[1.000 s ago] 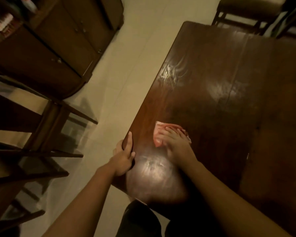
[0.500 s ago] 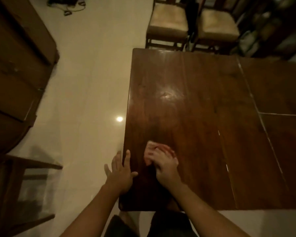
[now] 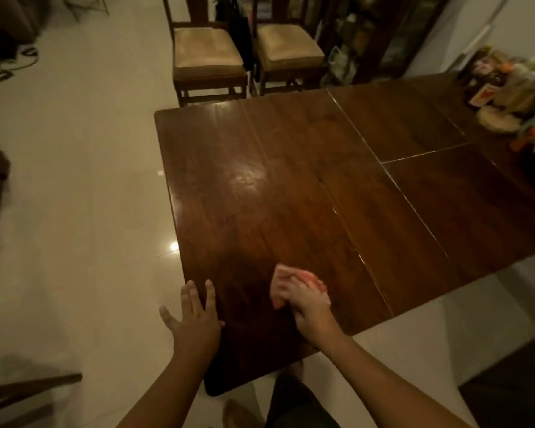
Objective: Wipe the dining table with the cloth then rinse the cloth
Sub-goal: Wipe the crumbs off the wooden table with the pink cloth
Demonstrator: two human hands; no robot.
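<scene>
Dining table: dark wood, L edge and near corner by person; wide run of top ahead & to R. 2 chairs beyond far edge. Clutter far R, blurred, cut off. Pink cloth: on top nr L edge, mostly hidden under R hand, fingers curled gripping it. L hand: released, fingers spread at L edge; contact unclear.

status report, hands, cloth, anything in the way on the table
Left hand open at near-left edge of dining table. Right hand holds pink cloth down on it. Clutter at far right corner, well clear of cloth.
</scene>
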